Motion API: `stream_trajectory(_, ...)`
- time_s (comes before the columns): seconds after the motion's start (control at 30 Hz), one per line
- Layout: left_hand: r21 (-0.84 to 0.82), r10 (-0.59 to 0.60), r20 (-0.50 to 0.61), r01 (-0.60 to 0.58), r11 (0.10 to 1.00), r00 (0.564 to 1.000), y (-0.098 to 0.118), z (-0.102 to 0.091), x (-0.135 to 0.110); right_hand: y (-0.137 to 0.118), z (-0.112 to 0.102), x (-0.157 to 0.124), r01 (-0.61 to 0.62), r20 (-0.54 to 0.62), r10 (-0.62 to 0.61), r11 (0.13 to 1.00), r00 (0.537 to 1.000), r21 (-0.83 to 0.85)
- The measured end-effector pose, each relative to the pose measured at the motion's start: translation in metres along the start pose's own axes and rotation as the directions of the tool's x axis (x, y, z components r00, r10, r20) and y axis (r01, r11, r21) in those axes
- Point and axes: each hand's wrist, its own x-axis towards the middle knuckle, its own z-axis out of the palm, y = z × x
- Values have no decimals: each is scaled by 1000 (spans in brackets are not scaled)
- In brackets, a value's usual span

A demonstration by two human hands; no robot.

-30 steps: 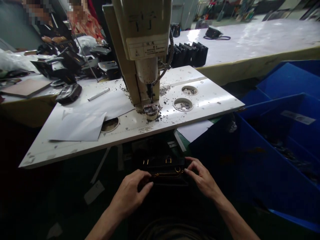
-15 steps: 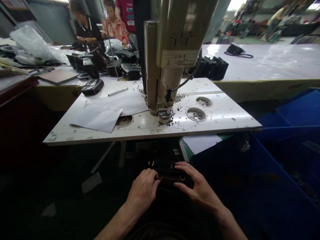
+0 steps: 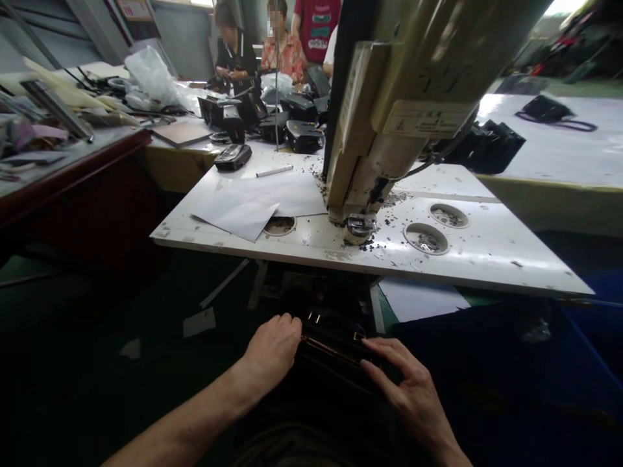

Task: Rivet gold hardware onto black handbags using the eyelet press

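Note:
A black handbag point(image 3: 335, 368) with gold-coloured hardware lies low in front of me, below the table edge; its dark body blends into my dark clothing. Along its top runs a gold zipper point(image 3: 327, 347). My left hand point(image 3: 273, 350) is closed at the zipper's left end, fingers curled together; the zipper pull itself is hidden in them. At the other end, my right hand point(image 3: 406, 376) grips the bag's top, thumb on the near side and fingers on the far side, close to a small gold buckle point(image 3: 359, 336).
A machine head point(image 3: 413, 97) stands over a white tabletop point(image 3: 311, 243) with scattered dark scraps, white paper point(image 3: 243, 211), a pen point(image 3: 274, 171) and round holes. Black bags point(image 3: 304, 135) crowd the bench behind, where people point(image 3: 282, 55) work. A blue bin point(image 3: 487, 363) is at right.
My left hand has moved left along the bag's top, and the gap with a gold ring now shows as a straight zipper line. The view has turned left and tilted.

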Motion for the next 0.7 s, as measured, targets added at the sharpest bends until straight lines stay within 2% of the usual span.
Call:
stream_trajectory(0.13, -26, -84, 100, 87, 996, 991, -21, -12, -2, 4, 1, -1, 29, -1, -29, 999, 1000, 24)
stream_trajectory(0.23, -43, -101, 125, 107, 993, 987, -33, -11, -1, 10, 4, -1, 35, -2, -35, 999, 999, 34)
stream_trajectory(0.5, -210, -150, 168, 184, 960, 974, -69, 27, 21, 27, 6, 0, -14, -4, 15, 997, 1000, 70)
stream_trajectory(0.7, -432, -11, 253, 124, 893, 967, -92, 56, 51, 37, 1, 3, -99, 30, 97, 989, 995, 106)
